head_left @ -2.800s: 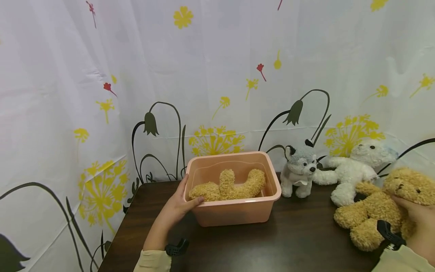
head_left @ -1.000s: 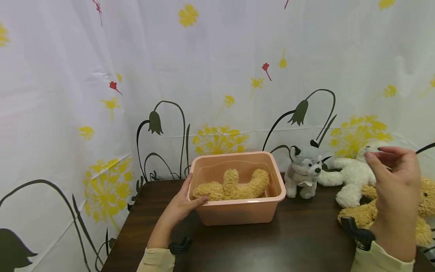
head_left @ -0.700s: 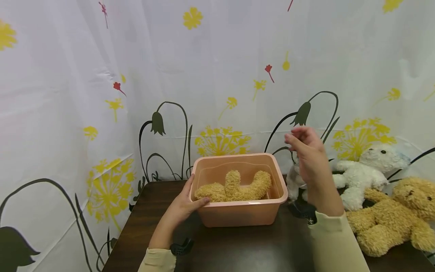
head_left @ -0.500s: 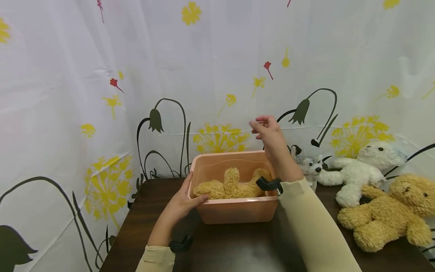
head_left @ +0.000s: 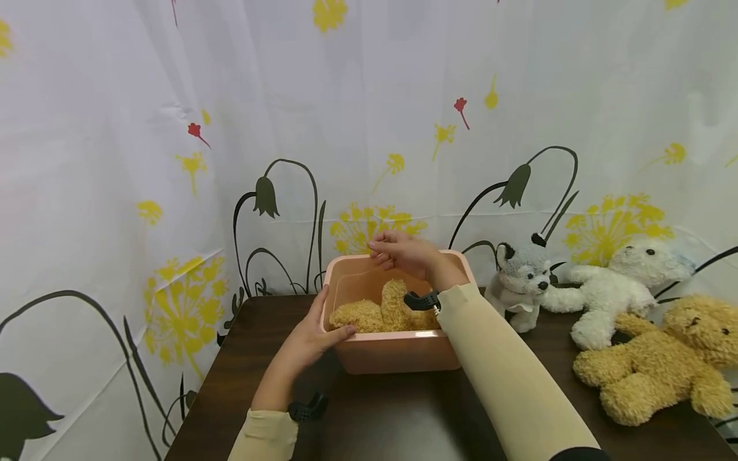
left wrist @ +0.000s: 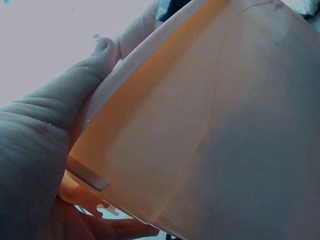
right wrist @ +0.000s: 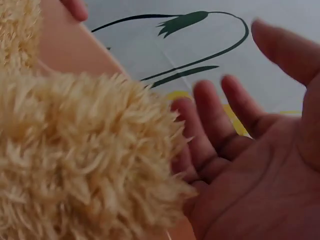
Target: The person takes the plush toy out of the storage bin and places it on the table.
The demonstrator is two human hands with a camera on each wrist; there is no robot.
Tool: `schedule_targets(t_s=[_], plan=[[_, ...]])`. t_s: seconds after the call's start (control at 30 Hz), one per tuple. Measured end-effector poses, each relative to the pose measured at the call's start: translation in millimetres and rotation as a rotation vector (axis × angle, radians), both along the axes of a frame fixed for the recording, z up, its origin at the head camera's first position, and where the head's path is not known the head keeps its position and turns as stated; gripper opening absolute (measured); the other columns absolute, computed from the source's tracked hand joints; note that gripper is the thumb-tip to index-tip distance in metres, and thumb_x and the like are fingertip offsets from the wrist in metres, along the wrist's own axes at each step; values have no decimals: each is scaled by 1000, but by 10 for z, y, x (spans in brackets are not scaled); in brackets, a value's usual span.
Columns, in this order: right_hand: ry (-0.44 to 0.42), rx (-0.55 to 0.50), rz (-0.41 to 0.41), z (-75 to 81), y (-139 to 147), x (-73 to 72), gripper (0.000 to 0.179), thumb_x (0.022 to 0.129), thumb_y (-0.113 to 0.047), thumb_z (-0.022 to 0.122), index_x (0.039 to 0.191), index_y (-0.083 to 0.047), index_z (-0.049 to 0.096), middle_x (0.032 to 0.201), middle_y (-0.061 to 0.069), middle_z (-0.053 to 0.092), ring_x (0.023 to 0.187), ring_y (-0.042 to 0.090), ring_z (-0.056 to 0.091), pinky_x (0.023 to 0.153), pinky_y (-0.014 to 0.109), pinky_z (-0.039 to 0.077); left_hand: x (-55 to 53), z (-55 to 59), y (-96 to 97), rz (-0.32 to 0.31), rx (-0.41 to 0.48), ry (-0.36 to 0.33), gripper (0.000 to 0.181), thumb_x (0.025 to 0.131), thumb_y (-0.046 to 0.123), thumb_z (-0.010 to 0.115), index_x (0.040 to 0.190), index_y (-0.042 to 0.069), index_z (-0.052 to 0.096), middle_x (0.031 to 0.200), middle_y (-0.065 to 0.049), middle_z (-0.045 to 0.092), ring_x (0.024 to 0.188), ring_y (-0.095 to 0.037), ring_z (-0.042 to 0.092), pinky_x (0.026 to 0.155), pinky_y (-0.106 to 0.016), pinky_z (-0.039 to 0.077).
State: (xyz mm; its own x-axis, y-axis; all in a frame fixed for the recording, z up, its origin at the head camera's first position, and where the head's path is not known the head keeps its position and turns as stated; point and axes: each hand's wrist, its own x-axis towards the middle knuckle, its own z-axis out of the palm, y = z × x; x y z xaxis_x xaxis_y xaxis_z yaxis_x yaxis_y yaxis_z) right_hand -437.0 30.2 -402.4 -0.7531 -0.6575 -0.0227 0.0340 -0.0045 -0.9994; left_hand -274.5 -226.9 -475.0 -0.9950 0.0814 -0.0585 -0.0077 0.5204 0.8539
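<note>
In the head view a pink plastic basin stands on the table with a curly golden plush toy lying inside, limbs sticking up. My left hand grips the basin's left end, thumb over the rim; the left wrist view shows that thumb close up. Over the basin hovers my right hand, holding nothing. In the right wrist view its fingers are relaxed and apart, right beside a furry limb; whether they touch it I cannot tell.
Right of the basin a grey husky plush sits upright. Beyond it are a white plush bear and a golden teddy bear, side by side on the dark table. A flower-printed curtain hangs behind.
My right hand has let go of the golden teddy bear at the right and swung left, past the husky, then down over the basin. My left hand has kept its hold on the basin.
</note>
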Motion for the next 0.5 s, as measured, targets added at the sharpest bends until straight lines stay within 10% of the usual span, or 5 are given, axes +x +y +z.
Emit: schedule_targets(t_s=[0.2,0.33,0.5], plan=[[53,254,237,-55,-8,28,52,113,-23,62,154,5,46,142,29,59,113,30,66,104,43,53,-9,59,2,2,-13,2,125,88,63,85,177,32,3,178,-25,28,157,-49,43,123,-71,38],[54,460,394,-135,6,47,50,115,-34,57,153,-2,53,142,19,61,143,36,54,129,55,34,-2,23,-7,7,-8,-4,125,89,63,85,177,33,3,179,-23,27,158,-49,41,123,-72,37],[11,559,309,-211,56,42,71,118,-58,28,137,-3,71,153,7,58,170,35,16,131,75,13,13,9,-4,6,15,5,124,89,62,86,177,33,4,178,-23,28,157,-49,42,122,-72,38]])
